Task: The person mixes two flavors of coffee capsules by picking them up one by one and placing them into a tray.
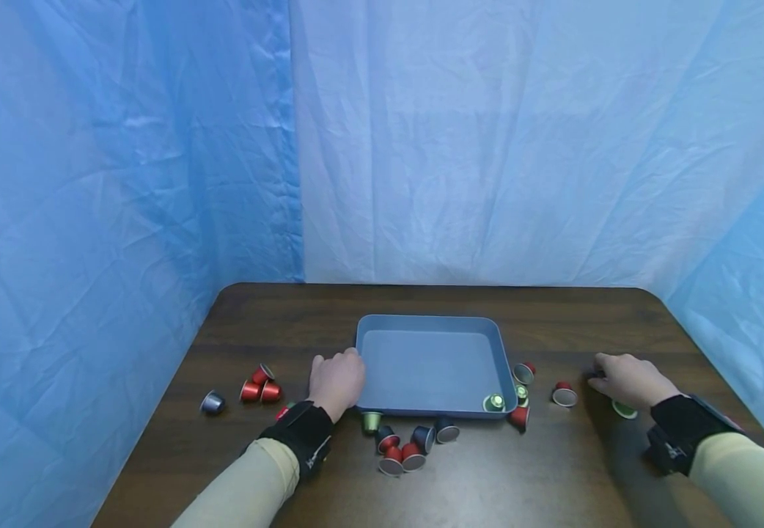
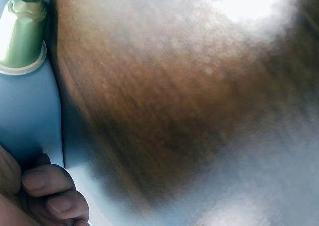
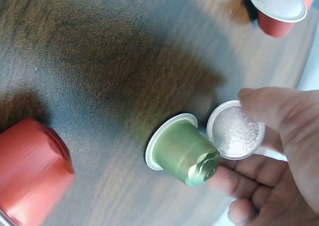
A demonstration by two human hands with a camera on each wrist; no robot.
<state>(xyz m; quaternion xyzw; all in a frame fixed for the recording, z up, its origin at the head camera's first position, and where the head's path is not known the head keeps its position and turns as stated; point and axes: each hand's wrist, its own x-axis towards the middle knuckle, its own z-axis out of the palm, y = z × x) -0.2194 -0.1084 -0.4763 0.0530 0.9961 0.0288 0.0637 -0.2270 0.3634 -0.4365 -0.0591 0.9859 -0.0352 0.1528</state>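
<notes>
My left hand (image 1: 337, 383) is at the left side of the blue tray (image 1: 431, 323), its curled fingers (image 2: 47, 178) gripping the tray's edge. In the left wrist view a green coffee capsule (image 2: 25, 34) stands beside the tray wall. On the table's right side, my right hand (image 1: 629, 380) pinches a coffee capsule (image 3: 234, 131) between thumb and fingers, its silver lid facing the wrist camera and its body mostly hidden. A green capsule (image 3: 182, 149) lies on its side right at those fingers. Another green capsule (image 1: 495, 402) sits in the tray's near right corner.
Red and dark capsules (image 1: 413, 458) cluster before the tray. Three red capsules (image 1: 262, 381) and a dark one (image 1: 212, 402) lie at left. More capsules (image 1: 519, 416) line the tray's right side, with a red one (image 1: 564, 394) further right. Blue curtains (image 1: 421, 147) enclose the table.
</notes>
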